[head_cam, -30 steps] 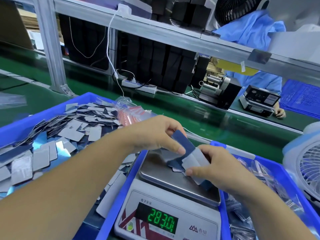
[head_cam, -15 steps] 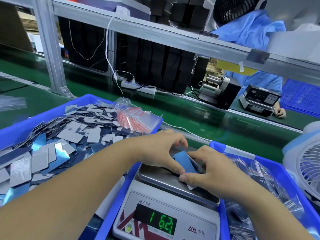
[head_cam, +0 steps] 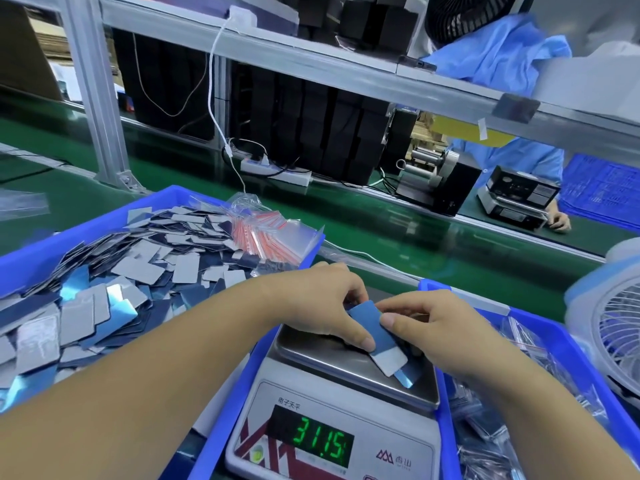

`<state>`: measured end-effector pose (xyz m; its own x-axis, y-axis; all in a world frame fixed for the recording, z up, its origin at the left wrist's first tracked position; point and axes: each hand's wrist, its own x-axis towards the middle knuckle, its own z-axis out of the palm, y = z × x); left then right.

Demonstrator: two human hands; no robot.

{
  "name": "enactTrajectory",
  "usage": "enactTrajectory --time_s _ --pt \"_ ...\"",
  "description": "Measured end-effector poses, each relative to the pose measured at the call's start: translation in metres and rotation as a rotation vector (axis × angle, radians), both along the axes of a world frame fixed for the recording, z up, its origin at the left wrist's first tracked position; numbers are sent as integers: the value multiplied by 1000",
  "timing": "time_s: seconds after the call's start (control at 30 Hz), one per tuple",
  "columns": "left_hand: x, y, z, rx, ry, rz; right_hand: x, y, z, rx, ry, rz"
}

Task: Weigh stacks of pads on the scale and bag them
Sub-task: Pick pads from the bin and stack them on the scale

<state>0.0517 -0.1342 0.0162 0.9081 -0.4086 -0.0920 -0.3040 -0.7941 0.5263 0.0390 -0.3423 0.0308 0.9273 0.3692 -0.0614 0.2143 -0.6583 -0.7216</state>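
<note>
Background items on the green conveyor line

White power strip [head_cam: 277, 170] at the conveyor belt's [head_cam: 381, 233] far edge; black label dispenser [head_cam: 436, 181] further right; second scale [head_cam: 517, 195] at far right edge; white fan [head_cam: 613, 327] beside the near right edge.

Both forearms reaching forward; left hand [head_cam: 322, 301], right hand [head_cam: 440, 327], fingers curled, pinching

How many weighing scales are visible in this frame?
2. One scale sits directly under the person's hands, reading 31.15. A second scale is on the far side of the green belt, upper right. Others may be hidden behind the shelving.
</note>
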Motion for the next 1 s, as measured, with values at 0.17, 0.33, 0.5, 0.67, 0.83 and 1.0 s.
enactTrajectory --time_s 0.17,0.33,0.5,0.67,0.83,1.0 --pt "-2 1 2 -30 29 -1 2 0 -3 99 55 -129" --pt "-2 1 1 -25 -26 12 -5 6 5 -91 -273 -8" --pt "0 2 0 -42 -60 -49 -11 8 6 -192 -231 135" --pt "-1 2 -2 2 -89 -53 -7 6 4 -211 -201 38" --pt "-3 0 -2 52 -95 -21 -7 2 7 -380 -135 -49" --pt "-3 -3 -2 147 -104 3 -7 2 8 -368 -63 -16"
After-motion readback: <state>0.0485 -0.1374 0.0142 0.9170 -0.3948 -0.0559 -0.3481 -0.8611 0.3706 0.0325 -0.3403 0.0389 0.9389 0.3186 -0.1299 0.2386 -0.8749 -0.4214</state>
